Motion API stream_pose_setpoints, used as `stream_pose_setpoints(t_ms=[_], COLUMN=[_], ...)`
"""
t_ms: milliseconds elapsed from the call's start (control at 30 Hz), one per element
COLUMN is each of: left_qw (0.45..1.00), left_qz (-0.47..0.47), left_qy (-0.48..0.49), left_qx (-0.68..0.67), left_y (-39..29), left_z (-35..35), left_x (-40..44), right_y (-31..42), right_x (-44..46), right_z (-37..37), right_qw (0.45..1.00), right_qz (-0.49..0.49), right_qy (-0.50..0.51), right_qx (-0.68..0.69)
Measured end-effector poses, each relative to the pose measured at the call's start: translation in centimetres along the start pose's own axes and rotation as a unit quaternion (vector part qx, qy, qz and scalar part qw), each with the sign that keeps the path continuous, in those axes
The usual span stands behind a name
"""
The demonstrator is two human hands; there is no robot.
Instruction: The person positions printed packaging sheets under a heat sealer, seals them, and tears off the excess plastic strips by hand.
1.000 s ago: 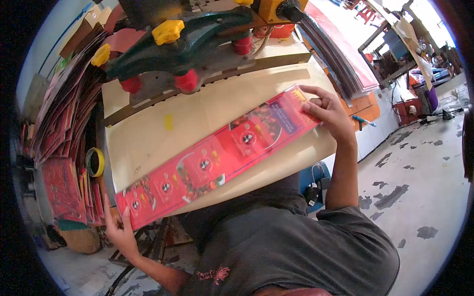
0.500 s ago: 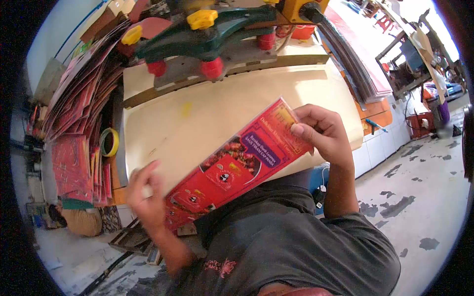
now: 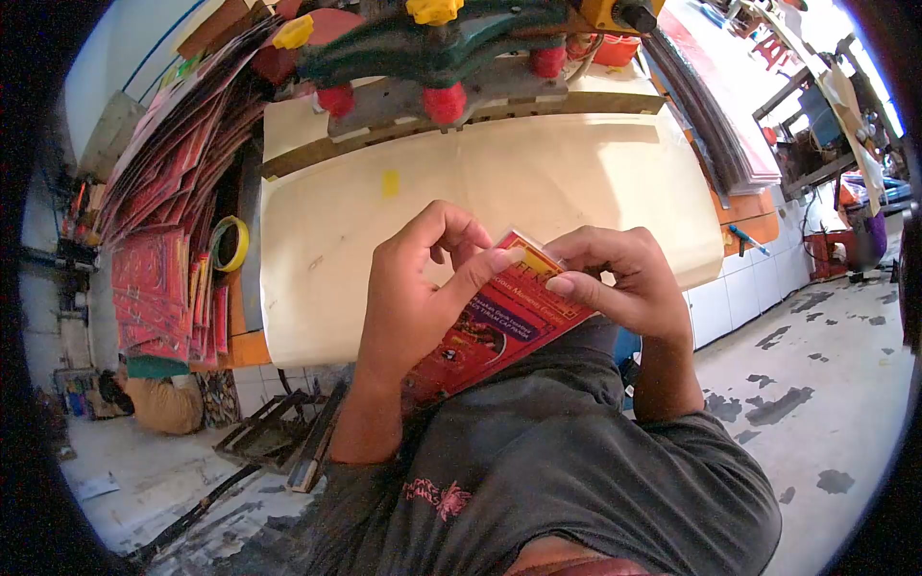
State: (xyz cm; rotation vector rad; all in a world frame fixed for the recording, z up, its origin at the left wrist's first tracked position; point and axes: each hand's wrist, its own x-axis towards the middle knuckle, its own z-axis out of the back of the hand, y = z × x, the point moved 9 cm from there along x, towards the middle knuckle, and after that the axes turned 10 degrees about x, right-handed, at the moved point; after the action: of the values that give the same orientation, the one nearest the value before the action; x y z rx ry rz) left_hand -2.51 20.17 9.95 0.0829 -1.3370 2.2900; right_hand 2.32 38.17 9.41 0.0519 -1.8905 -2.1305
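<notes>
A red printed sheet (image 3: 475, 341) with a clear glossy border slants in front of my dark shirt. It carries food pictures and a purple text panel. My left hand (image 3: 408, 288) pinches its upper end between thumb and fingers, at the left corner. On the opposite corner of that same end, my right hand (image 3: 629, 283) also grips with thumb and bent fingers. The two thumbs lie on the printed face, close together. My left forearm covers the sheet's lower left part. Beyond the hands, a cream paper cover (image 3: 327, 240) lies over the worktable.
A dark green clamp frame (image 3: 394, 62) with red feet and yellow knobs stands across the table's far side. Red printed sheets (image 3: 178, 197) pile up at the left, near a yellow tape roll (image 3: 242, 248). Flat stacked sheets (image 3: 715, 144) and a blue pen (image 3: 749, 240) are at the right.
My left hand has moved up and right from beside the sheet's lower end to pinch its upper corner. My right hand keeps its hold, and the sheet's upper end sits slightly lower.
</notes>
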Motion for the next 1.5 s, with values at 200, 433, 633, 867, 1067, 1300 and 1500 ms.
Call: stream_pose_setpoints(t_ms=[200,433,633,867,1067,1300,1500], left_qw=[0.997,0.961,0.942,0.957,0.953,0.924,0.924], left_qz=[0.012,0.116,0.088,0.034,0.034,0.056,0.023], left_qy=[0.002,0.111,0.239,0.255,0.281,0.34,0.365], left_qx=[-0.076,-0.227,-0.219,-0.131,-0.112,-0.164,-0.11], left_y=[0.9,2.3,0.6,0.1,-0.2,-0.5,-1.4], left_z=[0.1,-0.9,-2.6,-3.4,-3.1,-3.7,-4.1], left_x=[0.1,-1.2,-2.6,-3.4,-3.6,-4.5,-5.0], right_y=[-0.3,-0.1,-0.2,-0.7,-1.2,-1.3,-1.5], right_x=[0.3,0.0,-0.6,-1.4,-2.1,-2.6,-3.0], right_z=[0.0,-1.5,-2.9,-5.2,-6.5,-6.9,-6.9], right_qw=[0.999,0.99,0.968,0.947,0.932,0.922,0.921], right_qz=[-0.027,0.024,0.035,0.086,0.027,0.035,0.037], right_qy=[0.016,0.139,0.246,0.307,0.361,0.385,0.387], right_qx=[-0.007,0.008,0.048,0.043,0.019,0.008,0.018])
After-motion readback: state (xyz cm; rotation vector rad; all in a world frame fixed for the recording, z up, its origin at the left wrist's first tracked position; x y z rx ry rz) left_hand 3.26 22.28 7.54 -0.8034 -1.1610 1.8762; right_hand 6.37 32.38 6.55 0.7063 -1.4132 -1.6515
